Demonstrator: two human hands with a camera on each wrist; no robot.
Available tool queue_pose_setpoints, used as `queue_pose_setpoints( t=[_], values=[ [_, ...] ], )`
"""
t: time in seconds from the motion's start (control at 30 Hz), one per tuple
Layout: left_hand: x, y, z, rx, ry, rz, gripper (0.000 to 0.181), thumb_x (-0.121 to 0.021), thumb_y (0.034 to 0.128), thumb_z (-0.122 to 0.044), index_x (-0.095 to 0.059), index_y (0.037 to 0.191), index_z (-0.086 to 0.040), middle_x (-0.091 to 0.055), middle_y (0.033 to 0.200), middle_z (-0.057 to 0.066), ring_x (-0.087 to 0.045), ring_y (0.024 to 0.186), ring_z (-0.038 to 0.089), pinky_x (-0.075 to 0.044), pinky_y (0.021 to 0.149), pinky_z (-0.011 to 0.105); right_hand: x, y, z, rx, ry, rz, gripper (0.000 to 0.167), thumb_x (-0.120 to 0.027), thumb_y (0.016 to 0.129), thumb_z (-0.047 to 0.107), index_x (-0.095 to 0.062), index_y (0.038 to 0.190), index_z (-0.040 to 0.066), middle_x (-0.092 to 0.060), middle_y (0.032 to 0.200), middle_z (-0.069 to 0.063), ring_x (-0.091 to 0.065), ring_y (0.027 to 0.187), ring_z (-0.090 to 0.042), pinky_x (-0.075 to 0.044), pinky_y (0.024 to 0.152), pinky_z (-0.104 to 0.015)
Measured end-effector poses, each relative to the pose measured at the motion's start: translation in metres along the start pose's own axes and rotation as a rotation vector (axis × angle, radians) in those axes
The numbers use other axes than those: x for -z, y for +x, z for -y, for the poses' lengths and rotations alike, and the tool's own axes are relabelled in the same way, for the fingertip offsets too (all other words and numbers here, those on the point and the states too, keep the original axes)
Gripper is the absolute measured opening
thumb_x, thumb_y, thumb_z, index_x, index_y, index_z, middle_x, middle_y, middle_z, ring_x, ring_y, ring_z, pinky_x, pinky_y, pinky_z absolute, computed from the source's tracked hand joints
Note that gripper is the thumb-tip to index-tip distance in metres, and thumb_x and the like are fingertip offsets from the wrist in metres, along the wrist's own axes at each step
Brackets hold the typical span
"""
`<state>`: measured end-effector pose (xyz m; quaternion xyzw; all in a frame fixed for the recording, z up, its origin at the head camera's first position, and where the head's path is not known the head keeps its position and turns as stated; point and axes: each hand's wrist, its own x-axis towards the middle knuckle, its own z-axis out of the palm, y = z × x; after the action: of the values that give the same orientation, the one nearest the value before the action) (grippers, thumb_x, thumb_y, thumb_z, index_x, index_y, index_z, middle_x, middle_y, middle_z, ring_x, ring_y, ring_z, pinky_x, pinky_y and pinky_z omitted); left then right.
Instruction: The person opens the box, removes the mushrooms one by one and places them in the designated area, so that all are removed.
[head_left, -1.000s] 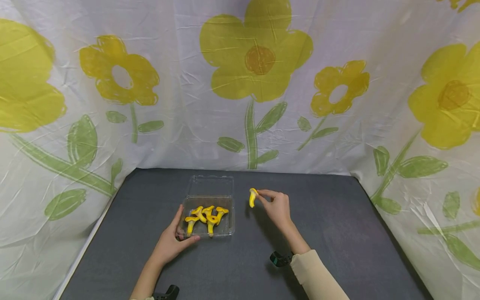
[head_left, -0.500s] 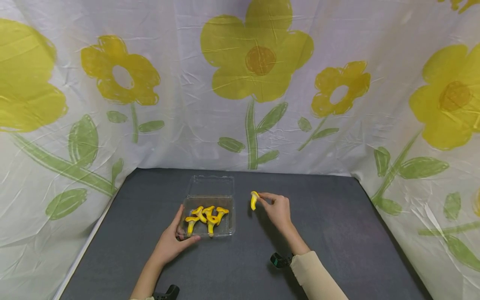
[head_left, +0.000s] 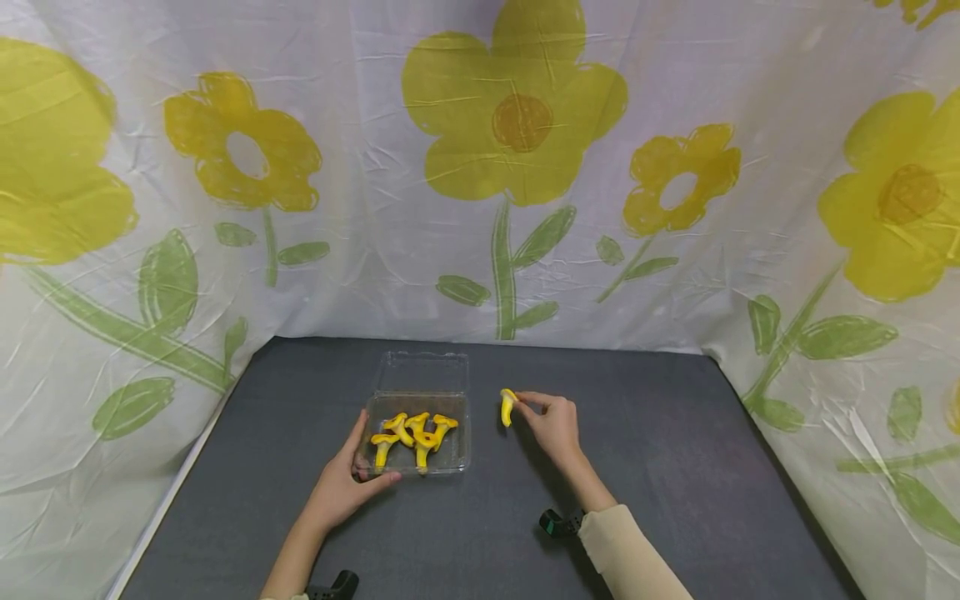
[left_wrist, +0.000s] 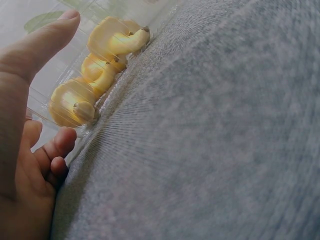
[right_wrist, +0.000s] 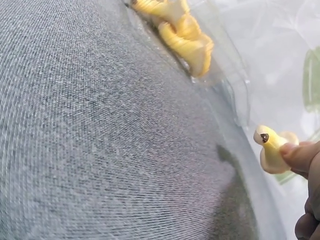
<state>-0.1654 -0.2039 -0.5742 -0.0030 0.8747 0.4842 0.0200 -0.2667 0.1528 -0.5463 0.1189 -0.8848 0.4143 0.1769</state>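
Note:
In the head view a clear plastic container (head_left: 459, 454) lies with its lid (head_left: 422, 372) folded back, and several yellow mushrooms (head_left: 423, 442) are inside. The left hand (head_left: 339, 492) grips the container's near left corner, thumb along the front side and fingers on the left side. To the right of the container, the right hand (head_left: 553, 425) pinches one yellow mushroom (head_left: 507, 408) between thumb and fingertips, above the table. That mushroom (right_wrist: 272, 150) shows a dark stem end in the right wrist view. Mushrooms (left_wrist: 72, 102) are seen through the container wall in the left wrist view.
A dark grey table (head_left: 675, 467) stretches under both hands. White cloth (head_left: 360, 300) printed with yellow flowers hangs behind the table and along both sides. Dark bands are on both wrists, and the right arm has a cream sleeve (head_left: 633, 554).
The right hand has come slightly down toward the near side with the pinched mushroom. The left hand and the container have stayed in place.

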Motion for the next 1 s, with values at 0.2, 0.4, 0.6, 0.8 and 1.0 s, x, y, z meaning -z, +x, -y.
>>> queue_pose_setpoints(
  t=[0.2, 0.4, 0.6, 0.8, 1.0],
  values=[
    [0.000, 0.001, 0.001, 0.006, 0.003, -0.001, 0.125, -0.092, 0.0834, -0.044, -0.007, 0.173, -0.024, -0.053, 0.080, 0.003, -0.047, 0.070, 0.016, -0.040, 0.068, 0.030, -0.005, -0.001, -0.003, -0.028, 0.022, 0.013, 0.017, -0.086, 0.091, 0.019, -0.087, 0.108, 0.014, -0.082, 0.097, -0.007, -0.018, 0.039, 0.001, -0.021, 0.042, -0.020],
    [-0.001, 0.001, 0.001, 0.003, 0.004, -0.002, 0.125, -0.092, 0.0832, -0.043, -0.007, 0.173, -0.025, -0.053, 0.080, 0.003, -0.046, 0.070, 0.015, -0.040, 0.068, 0.030, -0.009, -0.002, -0.004, -0.045, 0.031, 0.027, 0.018, -0.086, 0.091, 0.020, -0.087, 0.108, 0.014, -0.082, 0.098, -0.007, -0.020, 0.040, -0.001, -0.022, 0.042, -0.021],
    [-0.001, 0.001, 0.001, 0.001, 0.010, -0.003, 0.126, -0.092, 0.0831, -0.044, -0.007, 0.173, -0.025, -0.053, 0.080, 0.002, -0.046, 0.069, 0.015, -0.040, 0.067, 0.030, -0.012, -0.004, -0.007, -0.058, 0.032, 0.051, 0.018, -0.085, 0.092, 0.020, -0.087, 0.110, 0.014, -0.082, 0.099, -0.007, -0.020, 0.038, 0.000, -0.023, 0.041, -0.020],
    [-0.001, 0.001, 0.002, 0.000, 0.005, -0.001, 0.126, -0.092, 0.0829, -0.042, -0.007, 0.173, -0.025, -0.053, 0.079, 0.002, -0.046, 0.068, 0.015, -0.040, 0.067, 0.030, -0.016, -0.005, -0.013, -0.059, 0.060, 0.059, 0.018, -0.085, 0.092, 0.018, -0.087, 0.110, 0.016, -0.082, 0.102, -0.006, -0.022, 0.038, 0.002, -0.025, 0.042, -0.020],
    [-0.001, 0.000, 0.000, 0.006, 0.009, 0.000, 0.126, -0.092, 0.0831, -0.042, -0.006, 0.173, -0.025, -0.053, 0.079, 0.002, -0.046, 0.069, 0.015, -0.040, 0.067, 0.030, -0.021, -0.007, -0.018, -0.052, 0.110, 0.033, 0.018, -0.086, 0.092, 0.019, -0.087, 0.109, 0.016, -0.082, 0.106, -0.007, -0.028, 0.044, 0.004, -0.027, 0.047, -0.021]
  ],
)
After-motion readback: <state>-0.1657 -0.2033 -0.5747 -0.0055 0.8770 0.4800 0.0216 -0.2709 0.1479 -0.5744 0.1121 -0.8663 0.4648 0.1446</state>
